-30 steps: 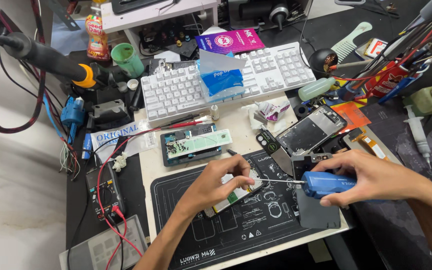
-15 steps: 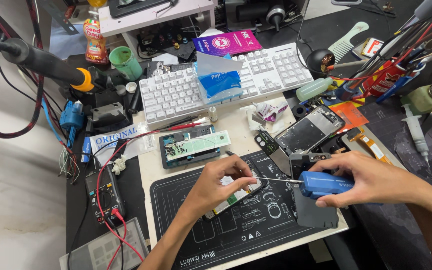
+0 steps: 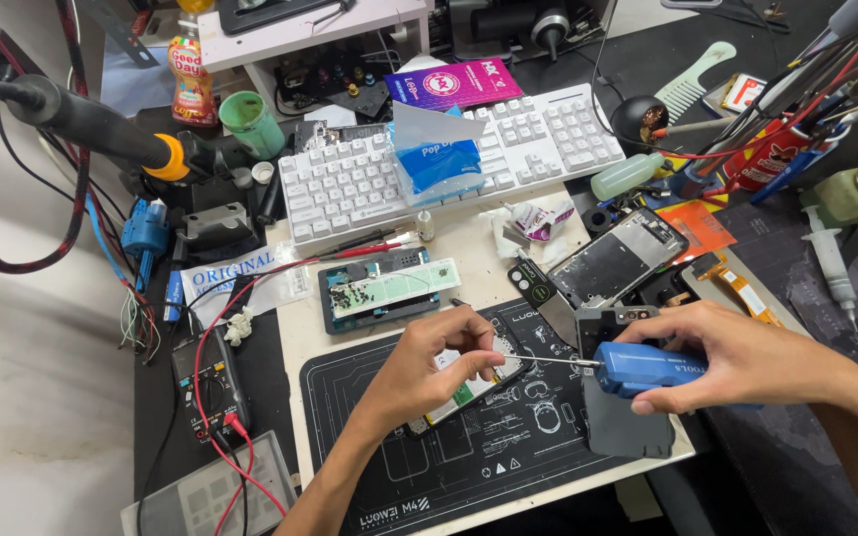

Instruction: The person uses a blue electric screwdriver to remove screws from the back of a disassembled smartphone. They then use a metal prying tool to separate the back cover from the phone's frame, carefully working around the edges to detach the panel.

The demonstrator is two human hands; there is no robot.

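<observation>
Barely anything has shifted since 0.5 s ago: your hands sit in the same spots, and the screwdriver's tip has only edged a touch closer to the phone.

From the head camera (the only view), your left hand point(image 3: 427, 369) presses down on the opened phone point(image 3: 469, 382), which lies on the black work mat point(image 3: 469, 467) near its upper middle. Your fingers point(image 3: 479, 333) are curled and close together, with the tips pinching at the phone's top edge, right where the shaft ends.

Your right hand point(image 3: 737, 357) is wrapped tight around the blue electric screwdriver point(image 3: 647, 367), fingers closed over the top of the body and thumb beneath. Its thin metal shaft runs level to the left, and the tip meets the phone beside your left fingertips.

Just under the screwdriver lies a grey phone back cover point(image 3: 623, 417). A green-topped tray point(image 3: 389, 288) sits above the mat, the white keyboard point(image 3: 350, 184) lies beyond it, and a multimeter point(image 3: 209, 382) with red leads rests left of the mat.
</observation>
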